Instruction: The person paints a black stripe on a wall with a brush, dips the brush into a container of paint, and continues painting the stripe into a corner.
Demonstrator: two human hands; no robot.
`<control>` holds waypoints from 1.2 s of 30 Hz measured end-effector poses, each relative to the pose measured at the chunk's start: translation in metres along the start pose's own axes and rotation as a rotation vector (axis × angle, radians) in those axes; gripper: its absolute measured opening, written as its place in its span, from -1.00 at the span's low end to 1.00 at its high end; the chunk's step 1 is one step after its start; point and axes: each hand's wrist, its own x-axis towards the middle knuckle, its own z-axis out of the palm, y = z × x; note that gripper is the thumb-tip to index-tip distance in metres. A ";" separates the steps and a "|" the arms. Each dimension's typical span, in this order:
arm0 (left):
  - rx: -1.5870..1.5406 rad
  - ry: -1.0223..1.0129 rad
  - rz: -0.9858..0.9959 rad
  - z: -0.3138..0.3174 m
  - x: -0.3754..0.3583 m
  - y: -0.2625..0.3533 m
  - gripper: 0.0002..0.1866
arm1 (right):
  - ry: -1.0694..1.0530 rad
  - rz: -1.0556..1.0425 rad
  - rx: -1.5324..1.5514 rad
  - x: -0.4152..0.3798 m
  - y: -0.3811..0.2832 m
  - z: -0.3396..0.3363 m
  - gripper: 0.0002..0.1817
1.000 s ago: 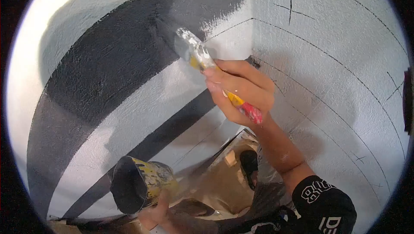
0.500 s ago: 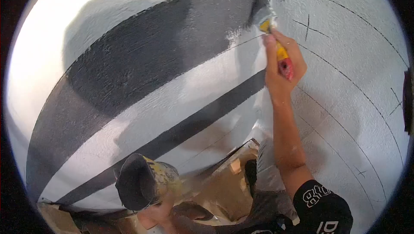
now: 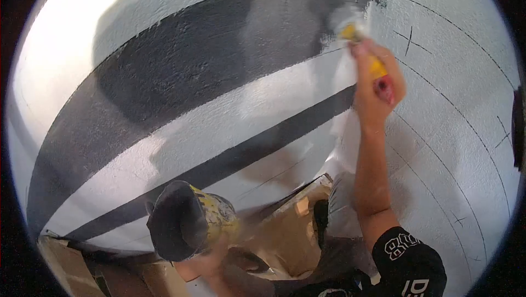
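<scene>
My right hand [image 3: 366,100] grips a paintbrush [image 3: 378,69] with a yellow and red handle, fingers closed around it. The blurred bristle end is against the wall, at the right end of a broad dark grey band [image 3: 208,45]. Bare pale patches show along that band's lower edge near the brush. Low on the left, my left hand [image 3: 205,264] holds a paint-splashed yellow paint pot [image 3: 222,217] from below. The pot tilts so its dark-coated inside faces me; most of my left fingers are hidden under it.
Below the broad band runs a narrower dark stripe [image 3: 246,149]. Thin curved pencil-like lines and small crosses [image 3: 410,41] mark the pale wall [image 3: 433,105] on the right. Brown cardboard [image 3: 285,242] covers the floor near a dark shoe [image 3: 321,221]. Shadows fall across the wall.
My right hand and the brush have shifted slightly right in view, and dark paint covers more of the pale patch there. The pot sits a little higher and further right.
</scene>
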 end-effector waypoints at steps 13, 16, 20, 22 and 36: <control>-0.038 0.250 -0.075 -0.034 0.011 0.007 0.03 | -0.177 -0.270 0.300 -0.057 -0.124 0.078 -0.78; -0.105 0.239 -0.177 -0.036 0.015 0.020 -0.04 | -0.233 -0.278 0.388 -0.057 -0.153 0.088 -0.77; -0.094 0.264 -0.184 -0.040 0.016 0.023 -0.01 | -0.172 -0.344 0.343 -0.050 -0.121 0.078 -0.79; -0.037 0.258 -0.247 -0.038 0.018 0.025 0.01 | -0.093 -0.243 0.163 -0.041 -0.097 0.060 -0.85; -0.020 0.205 -0.002 -0.053 0.020 0.012 -0.03 | -0.166 -0.163 0.384 -0.049 -0.168 0.092 -0.83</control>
